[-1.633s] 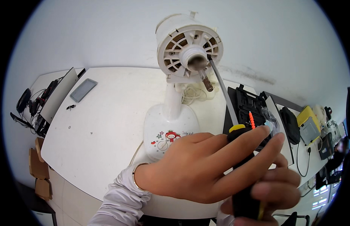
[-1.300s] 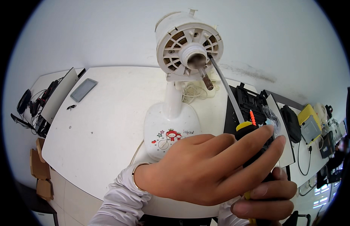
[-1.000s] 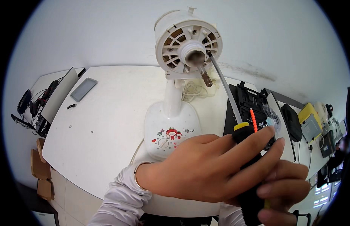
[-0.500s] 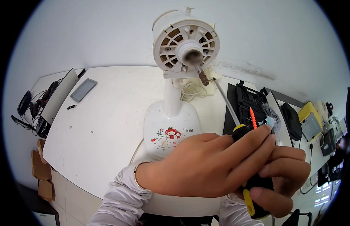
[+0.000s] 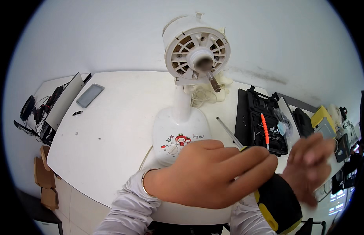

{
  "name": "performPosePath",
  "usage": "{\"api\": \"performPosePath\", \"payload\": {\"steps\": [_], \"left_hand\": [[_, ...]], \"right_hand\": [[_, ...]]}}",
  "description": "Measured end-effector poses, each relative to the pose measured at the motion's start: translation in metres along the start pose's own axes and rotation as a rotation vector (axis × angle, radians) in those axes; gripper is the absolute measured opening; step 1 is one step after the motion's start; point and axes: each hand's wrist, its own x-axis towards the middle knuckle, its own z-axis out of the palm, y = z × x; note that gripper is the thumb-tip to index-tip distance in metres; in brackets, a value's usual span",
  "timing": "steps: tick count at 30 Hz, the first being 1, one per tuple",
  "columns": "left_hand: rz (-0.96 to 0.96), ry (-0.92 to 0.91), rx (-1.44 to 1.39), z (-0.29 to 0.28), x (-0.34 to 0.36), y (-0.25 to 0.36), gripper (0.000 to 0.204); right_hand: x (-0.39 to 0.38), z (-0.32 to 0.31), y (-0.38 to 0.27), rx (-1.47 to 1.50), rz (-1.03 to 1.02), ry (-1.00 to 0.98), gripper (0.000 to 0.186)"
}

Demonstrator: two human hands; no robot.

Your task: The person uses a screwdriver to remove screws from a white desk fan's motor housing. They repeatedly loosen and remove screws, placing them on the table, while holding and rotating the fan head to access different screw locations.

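Observation:
My left hand (image 5: 213, 172) is closed around a screwdriver with a thick black-and-yellow handle (image 5: 279, 201). Its long metal shank (image 5: 229, 131) points up and away, the tip in the air right of the fan's base. To the right of the handle, my right hand (image 5: 309, 168) is apart from it, blurred, with thumb and fingers spread and nothing visible in them. Beyond them stands a white electric fan (image 5: 182, 102) with no blades or guard. Its round motor housing (image 5: 197, 55) shows a bare shaft (image 5: 214, 83) with a brownish tip. My left hand partly covers the base.
On the right lies an open black tool case (image 5: 264, 129) with an orange flexible shaft (image 5: 265, 127) across it. A coiled pale cord (image 5: 201, 96) sits behind the fan. At the left are a grey tray (image 5: 90, 95) and a small dark item (image 5: 77, 113) on the white table (image 5: 107, 156).
My right hand has let go of the screwdriver handle and moved right. The screwdriver's shank has dropped lower, and its handle end swung right. The view has shifted slightly.

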Motion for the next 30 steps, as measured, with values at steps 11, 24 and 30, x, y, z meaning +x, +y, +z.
{"api": "performPosePath", "payload": {"steps": [11,24,30], "left_hand": [[-0.422,0.715,-0.36,-0.019,-0.015,-0.014,0.05],[-0.605,0.897,-0.282,-0.032,-0.005,-0.076,0.022],[-0.655,0.742,-0.34,-0.021,-0.003,-0.094,0.024]], "right_hand": [[0.028,0.094,0.091,-0.438,0.183,0.256,0.015],[0.024,0.119,0.11,-0.697,0.087,0.381,0.014],[0.025,0.121,0.112,-0.54,0.149,0.398,0.013]]}}
